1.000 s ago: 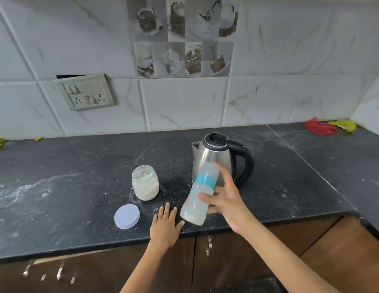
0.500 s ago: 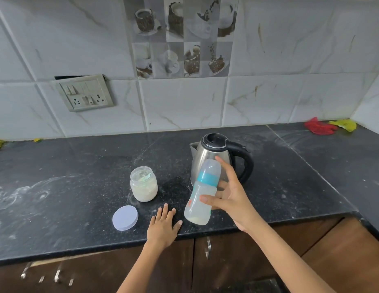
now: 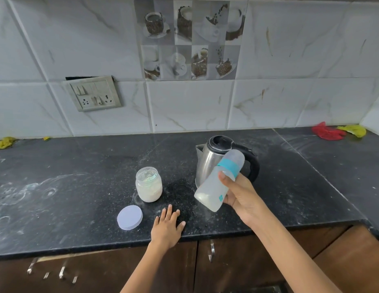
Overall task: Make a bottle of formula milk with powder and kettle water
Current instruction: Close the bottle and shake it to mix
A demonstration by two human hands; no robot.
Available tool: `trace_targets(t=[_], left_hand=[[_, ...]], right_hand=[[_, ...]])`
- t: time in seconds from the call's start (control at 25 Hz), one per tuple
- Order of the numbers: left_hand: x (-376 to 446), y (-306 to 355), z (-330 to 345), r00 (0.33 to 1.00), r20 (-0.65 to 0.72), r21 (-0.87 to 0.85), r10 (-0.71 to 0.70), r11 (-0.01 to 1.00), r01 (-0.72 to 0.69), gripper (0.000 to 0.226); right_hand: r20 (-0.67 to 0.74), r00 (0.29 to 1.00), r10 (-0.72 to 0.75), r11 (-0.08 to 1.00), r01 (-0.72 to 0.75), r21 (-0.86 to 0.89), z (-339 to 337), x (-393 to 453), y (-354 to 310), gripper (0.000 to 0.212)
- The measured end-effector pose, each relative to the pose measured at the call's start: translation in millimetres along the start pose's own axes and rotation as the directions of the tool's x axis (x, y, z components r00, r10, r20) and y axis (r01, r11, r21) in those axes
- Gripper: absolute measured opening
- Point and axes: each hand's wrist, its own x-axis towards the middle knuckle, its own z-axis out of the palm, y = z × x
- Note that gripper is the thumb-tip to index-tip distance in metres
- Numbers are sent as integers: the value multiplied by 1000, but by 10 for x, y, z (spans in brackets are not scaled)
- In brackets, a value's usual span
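Note:
My right hand (image 3: 240, 195) grips a capped baby bottle (image 3: 216, 182) with a teal ring, held in the air and tilted with its top to the upper right; milky liquid sits at its bottom. Behind the bottle stands a steel kettle (image 3: 207, 159) with a black lid and handle. To the left, an open glass jar of white powder (image 3: 149, 184) stands on the black counter (image 3: 78, 187), and its pale round lid (image 3: 130, 217) lies flat in front of it. My left hand (image 3: 166, 227) rests flat on the counter's front edge, fingers spread, holding nothing.
Spilled powder streaks the counter on the left. A switch and socket plate (image 3: 93, 95) hangs on the tiled wall. Red (image 3: 327, 132) and yellow (image 3: 353, 130) cloths lie at the back right corner, another yellow scrap (image 3: 4, 142) at the far left. Dark cabinet doors (image 3: 237, 261) lie below.
My right hand has lifted the bottle slightly and tipped it further to the right, in front of the kettle. My left hand has stayed flat on the counter.

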Motion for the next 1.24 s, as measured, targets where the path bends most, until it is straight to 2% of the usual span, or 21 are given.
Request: trace_targets(t=[0.16,0.28,0.36,0.48,0.56,0.64,0.76,0.88,1.0,1.04,1.12,1.16,1.24], left_hand=[[21,23,-7,1000,-6,-4,-2,1000,2,56],[6,27,-6,1000,1,-10,-10,1000,10,55],[-4,21,-5,1000,1,-16,-10,1000,10,55],[0,0,0,1000,1,-22,-11,1000,11,55],[0,1,1,1000,-8,-22,-3,1000,2,55],[2,2,20,1000,-11,-26,-3,1000,3,55],[1,-11,4,1000,-8,-15,5,1000,-6,56],[14,3,-5,1000,-13,-32,9,999,-9,55],[-20,-2,5,1000,-7,-17,10,1000,-10,57],[-11,-21,5,1000,-9,-20,11,1000,-11,57],[6,-33,-6,1000,-7,-32,17,999,-17,55],[-2,-12,-7,1000,-10,-34,23,999,-24,55],[-34,7,-11,1000,-14,-32,27,999,-27,55]], right_hand=[[-63,987,149,976,-136,168,31,25,94,46],[-35,980,198,961,-187,206,17,-7,150,54],[-16,979,203,972,-199,127,-32,-30,175,63],[-6,996,84,996,-84,-27,-77,-28,84,84],[-69,996,-65,997,68,32,-65,5,82,83],[-68,989,-130,991,132,27,-3,-11,178,79],[66,990,-124,977,134,-167,56,-25,289,92],[-46,986,-159,985,156,-75,35,27,264,94],[92,989,-118,965,136,-222,103,13,295,98],[80,988,-129,967,143,-213,109,35,301,98],[-50,988,-146,987,142,-78,116,83,270,98],[-64,989,-135,990,131,-57,114,89,266,98],[24,995,-101,977,103,-186,138,55,297,98]])
